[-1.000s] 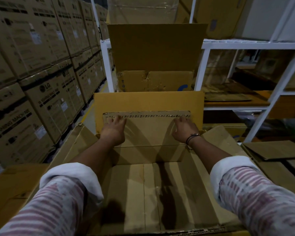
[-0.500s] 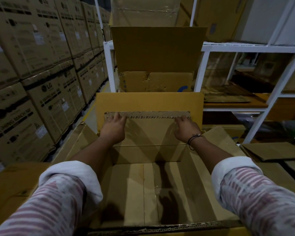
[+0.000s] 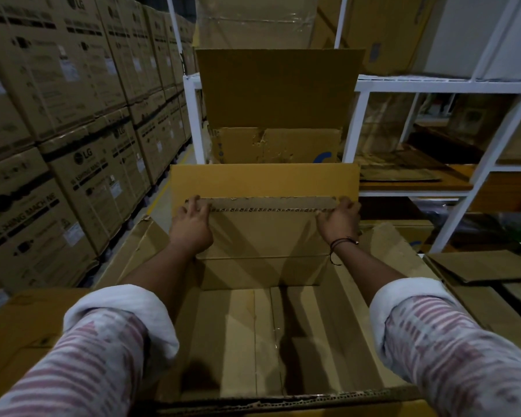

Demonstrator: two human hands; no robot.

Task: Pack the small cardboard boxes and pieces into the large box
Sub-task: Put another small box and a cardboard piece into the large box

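A large open cardboard box (image 3: 253, 332) stands right below me, its bottom bare and its flaps spread out. Against its far wall a flat cardboard piece (image 3: 265, 233) stands upright, its torn corrugated top edge showing. My left hand (image 3: 191, 225) grips the piece's top left corner, fingers curled over the edge. My right hand (image 3: 339, 221) grips the top right corner the same way. Behind the piece the box's far flap (image 3: 265, 182) stands up.
Stacked printed cartons (image 3: 57, 130) form a wall on the left. A white metal rack (image 3: 451, 85) with flat cardboard on its shelves fills the right. Another open box (image 3: 277, 115) stands beyond the far flap. Folded cardboard (image 3: 487, 266) lies at the right.
Both hands have shifted outward along the piece's top edge, toward its corners. The piece stays against the far wall.
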